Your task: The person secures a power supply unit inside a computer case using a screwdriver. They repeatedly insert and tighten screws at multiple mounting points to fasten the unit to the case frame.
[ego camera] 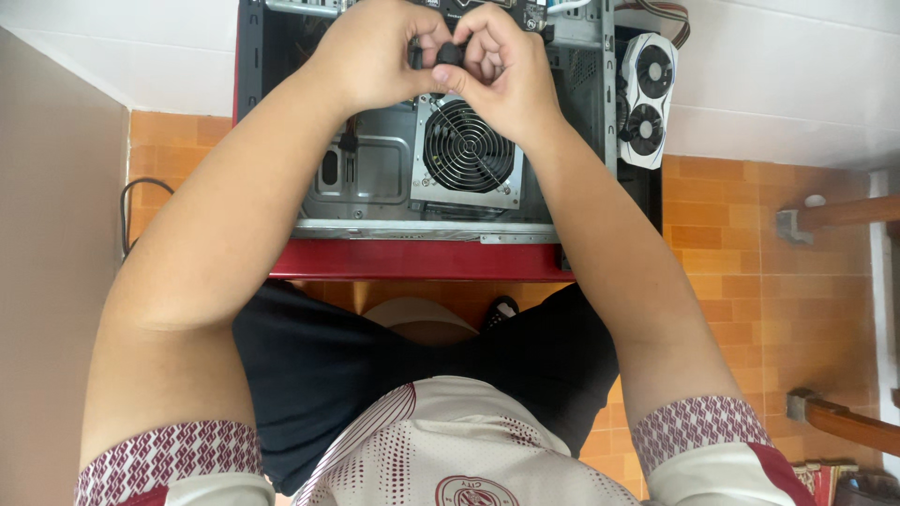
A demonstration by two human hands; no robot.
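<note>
Head view: left hand (375, 58) and right hand (502, 66) meet over the open computer case (422, 225), fingers clamped together on a small black connector (450, 53) above the power-supply fan (466, 148); graphics card (645, 98) lies outside, not yet fitted.

Both arms reach forward, left hand (375, 58) and right hand (502, 75) touching, fingers (441, 37) curled.

one head-worn view looks steeply down, close over an open computer case (427, 187).
</note>
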